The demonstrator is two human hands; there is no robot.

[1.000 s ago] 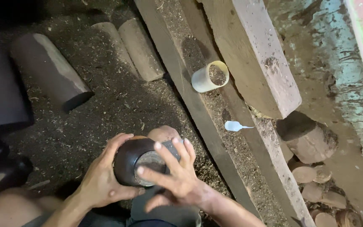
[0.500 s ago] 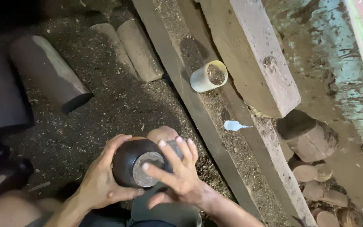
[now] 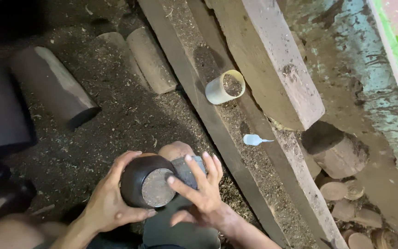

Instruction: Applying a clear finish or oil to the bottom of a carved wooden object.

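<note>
My left hand (image 3: 109,203) grips a dark rounded wooden bowl (image 3: 146,184), turned so its flat base faces me. My right hand (image 3: 199,189) presses a small grey piece of sandpaper (image 3: 187,169) against the bowl's right side, fingers spread over it. Both hands work just above my knee (image 3: 173,150), low in the middle of the view. The sandpaper is partly hidden under my fingers.
A short pale tube section (image 3: 225,86) and a small white dropper bottle (image 3: 253,139) lie on a long wooden beam (image 3: 199,101). A thick plank (image 3: 272,60) leans to the right. Wood blocks (image 3: 54,85) lie on the sawdust-covered ground; round wooden discs (image 3: 337,190) sit at lower right.
My right hand's fingers have shifted slightly over the bowl's side with the sandpaper. The bowl stays in my left hand.
</note>
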